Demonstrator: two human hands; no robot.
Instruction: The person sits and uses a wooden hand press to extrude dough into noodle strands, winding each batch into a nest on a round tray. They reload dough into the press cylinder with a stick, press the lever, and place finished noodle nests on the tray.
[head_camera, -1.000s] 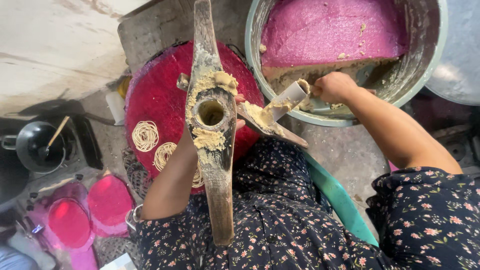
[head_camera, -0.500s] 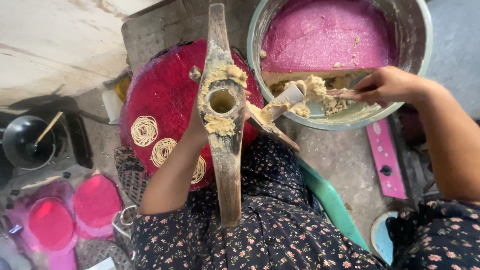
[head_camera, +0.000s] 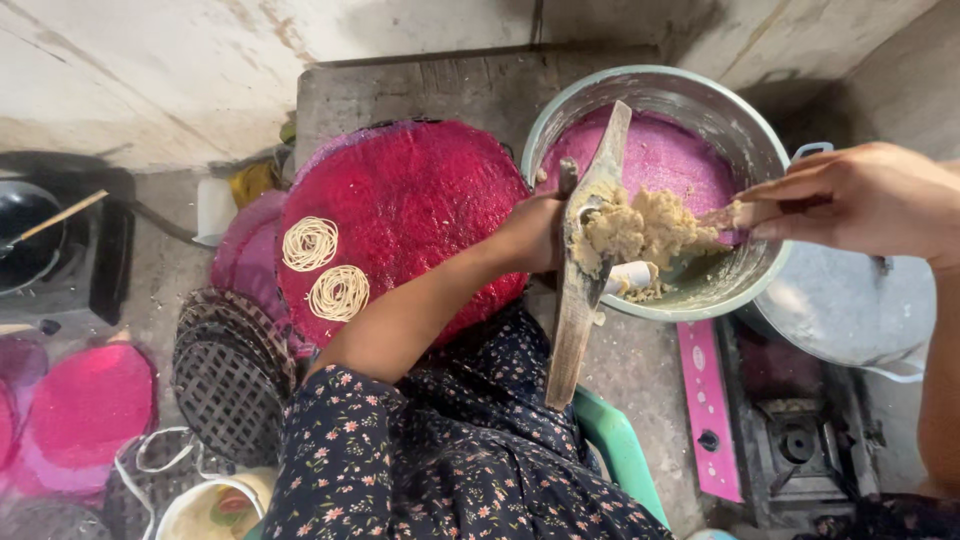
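The left hand (head_camera: 535, 232) grips the wooden press (head_camera: 585, 270), fingers wrapped around it, holding it upright over the lap beside the red woven mat (head_camera: 405, 215). Just beyond, a lump of pale dough (head_camera: 640, 228) sits on the press — the right hand (head_camera: 850, 200), fingers pinched together on a small tool, touches it above the metal bowl (head_camera: 760, 130).
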